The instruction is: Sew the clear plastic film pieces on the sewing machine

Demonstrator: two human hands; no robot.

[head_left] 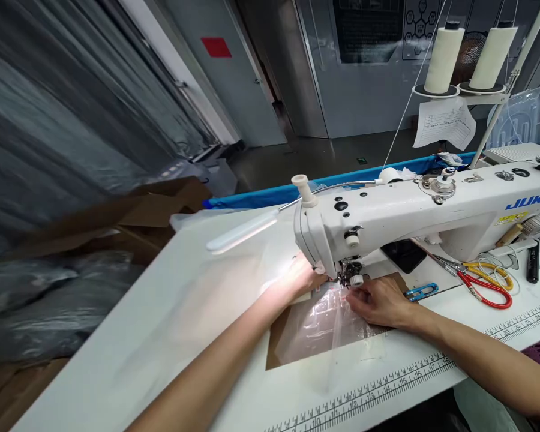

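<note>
A white JUKI sewing machine (pixel 414 210) stands on a white table (pixel 171 312). A clear plastic sheet (pixel 319 327) lies under its needle (pixel 344 279), over a brown plate. My left hand (pixel 303 277) rests on the sheet just left of the needle, brightly lit by the machine's lamp; its fingers are hidden behind the machine head. My right hand (pixel 378 303) lies on the sheet right of the needle, fingers curled and pinched together at the presser foot.
Red-and-yellow scissors (pixel 483 282) and blue thread snips (pixel 420 292) lie right of the machine. Two white thread cones (pixel 468 57) stand behind. A ruler strip (pixel 387 384) runs along the table's front edge. Brown cardboard boxes (pixel 139 216) and dark bags sit at left.
</note>
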